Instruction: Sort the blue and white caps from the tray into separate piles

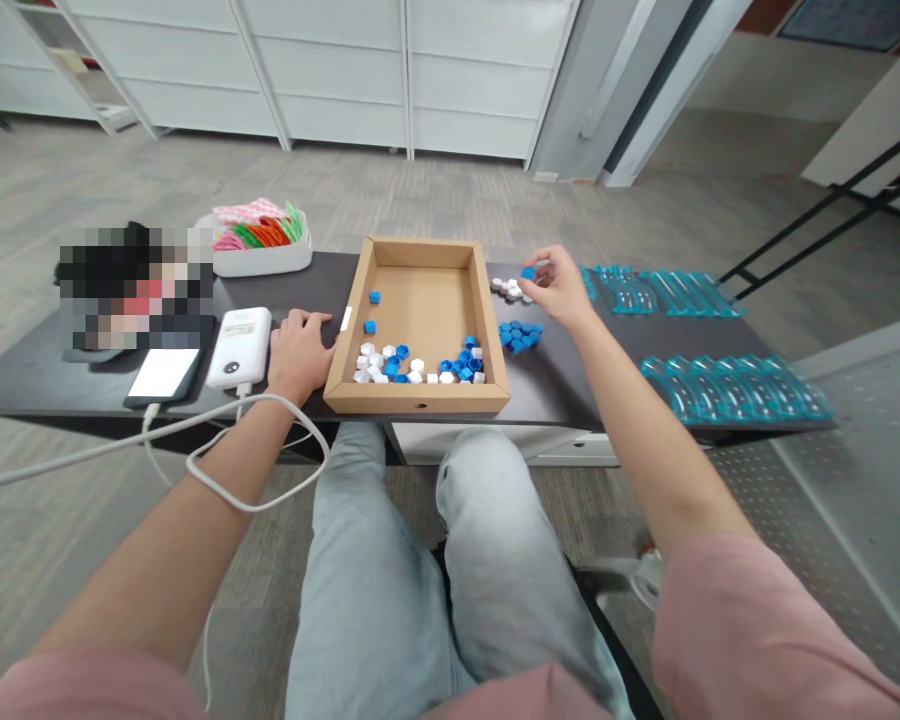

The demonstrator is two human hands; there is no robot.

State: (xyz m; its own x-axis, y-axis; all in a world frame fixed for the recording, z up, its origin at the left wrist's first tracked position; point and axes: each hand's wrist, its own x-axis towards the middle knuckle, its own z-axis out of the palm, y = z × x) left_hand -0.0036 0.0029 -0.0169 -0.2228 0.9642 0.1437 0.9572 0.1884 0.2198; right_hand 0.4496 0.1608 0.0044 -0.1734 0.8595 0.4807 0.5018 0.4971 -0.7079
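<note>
A small blue piece [528, 273] is pinched between the thumb and fingertips of the right hand [553, 284], close by a cluster of white pieces [507, 288] on the dark table [570, 385]. A heap of blue pieces [520, 337] is seen nearer the person, to the right of the cardboard box [420, 404]. The left hand [300, 352] is laid on the table just beside the box's left wall, its fingers loosely extended and nothing seen to be gripped; whether the wall is touched cannot be told at this size. Inside the box, mixed blue and white pieces are gathered mostly along the near wall, while two blue ones are placed near the left wall. Turquoise-edged clear plastic trays [735, 390] are set out farther right.
</note>
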